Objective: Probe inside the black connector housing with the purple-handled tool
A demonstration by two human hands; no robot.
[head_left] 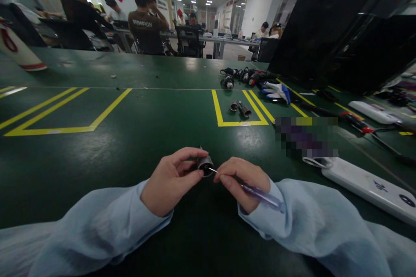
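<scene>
The left hand (169,184) is pinching a small dark metal part (205,164) between thumb and fingertips, low over the green surface (130,138). The right hand (242,181) is gripping a thin screwdriver (260,196) like a pen, its tip touching the part's open end. Two similar parts (240,108) are lying well beyond, inside a yellow-taped box

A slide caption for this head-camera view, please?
Left hand holds a small metal part; right hand sets a thin purple-handled tool against it.
</scene>
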